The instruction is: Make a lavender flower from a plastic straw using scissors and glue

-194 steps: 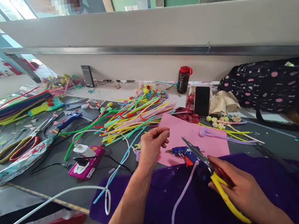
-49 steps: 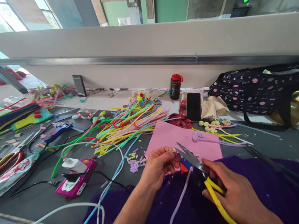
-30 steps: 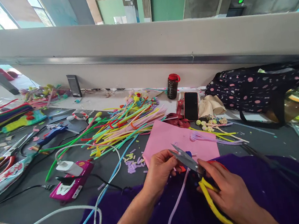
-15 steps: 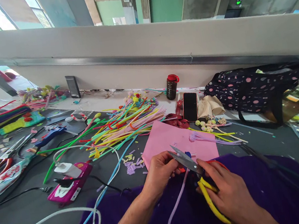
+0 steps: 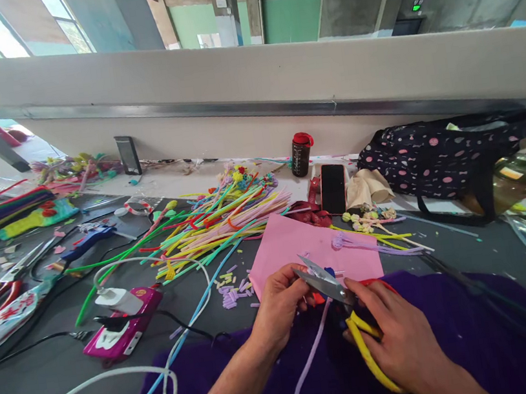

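My right hand (image 5: 405, 337) is closed around the yellow and red handles of a pair of scissors (image 5: 327, 284). The slightly parted blades point up and left, close to my left fingertips. My left hand (image 5: 280, 299) is pinched at the blades. From there a lilac pipe cleaner (image 5: 310, 360) hangs down across the dark purple cloth (image 5: 240, 383); its upper end is hidden by the fingers and blades. Behind the hands lies a pink sheet (image 5: 280, 247) with a bent lilac piece (image 5: 342, 241) on it. Small cut lilac and yellow bits (image 5: 232, 292) are scattered to its left.
A pile of coloured pipe cleaners (image 5: 227, 218) lies beyond the hands. A magenta power strip (image 5: 125, 327) with cables stands at left, near other scissors (image 5: 13, 278). Behind are a phone (image 5: 333, 188), a red-lidded bottle (image 5: 301, 156) and a patterned bag (image 5: 434, 163).
Almost nothing differs. The scissor blades have shifted very slightly beside my left fingers, and the whole view has moved a little.
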`<state>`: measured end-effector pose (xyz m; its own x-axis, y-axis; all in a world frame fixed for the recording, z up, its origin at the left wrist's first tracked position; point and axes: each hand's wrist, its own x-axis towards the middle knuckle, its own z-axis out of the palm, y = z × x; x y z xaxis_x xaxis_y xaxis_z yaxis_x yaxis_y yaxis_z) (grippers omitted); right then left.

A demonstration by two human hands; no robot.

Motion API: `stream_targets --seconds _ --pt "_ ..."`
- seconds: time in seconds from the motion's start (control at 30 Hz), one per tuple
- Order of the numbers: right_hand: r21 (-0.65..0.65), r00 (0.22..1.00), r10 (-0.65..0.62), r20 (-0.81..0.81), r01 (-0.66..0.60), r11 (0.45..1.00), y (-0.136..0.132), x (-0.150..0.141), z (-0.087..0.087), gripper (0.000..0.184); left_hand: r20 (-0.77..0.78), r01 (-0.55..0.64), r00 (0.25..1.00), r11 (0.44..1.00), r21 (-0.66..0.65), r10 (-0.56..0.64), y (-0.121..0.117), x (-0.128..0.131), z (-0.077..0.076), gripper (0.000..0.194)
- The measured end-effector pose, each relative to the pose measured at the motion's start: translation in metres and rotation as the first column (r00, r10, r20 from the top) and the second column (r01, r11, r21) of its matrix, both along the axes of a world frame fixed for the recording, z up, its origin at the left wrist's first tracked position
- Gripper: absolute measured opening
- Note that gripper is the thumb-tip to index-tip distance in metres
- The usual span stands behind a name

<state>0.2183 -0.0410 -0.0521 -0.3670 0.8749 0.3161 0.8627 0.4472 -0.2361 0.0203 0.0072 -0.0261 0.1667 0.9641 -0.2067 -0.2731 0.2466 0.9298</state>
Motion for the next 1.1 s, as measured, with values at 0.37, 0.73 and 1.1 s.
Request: stream_targets --seconds 0.37,0.73,1.1 --pt "-0.055 0.997 0.069 0.036 -0.067 0.996 0.0023 0.0061 -0.0051 0.062 -0.102 0.033 0.994 0.998 0.045 -0.029 0.0010 -0.0028 0.0020 0.010" --pt "-0.105 0.997 0.076 -0.029 -0.078 0.991 0.0002 0.0053 -0.0039 0.061 -0.076 0.055 0.996 0.997 0.060 -0.050 0.0018 -0.0049 0.0011 0.009" --pt "-0.177 0.993 0.086 -0.085 -0.101 0.979 -0.0018 0.0070 -0.0082 0.063 -0.052 0.080 0.996 0.996 0.041 -0.078 0.0036 -0.0066 -0.0036 0.009"
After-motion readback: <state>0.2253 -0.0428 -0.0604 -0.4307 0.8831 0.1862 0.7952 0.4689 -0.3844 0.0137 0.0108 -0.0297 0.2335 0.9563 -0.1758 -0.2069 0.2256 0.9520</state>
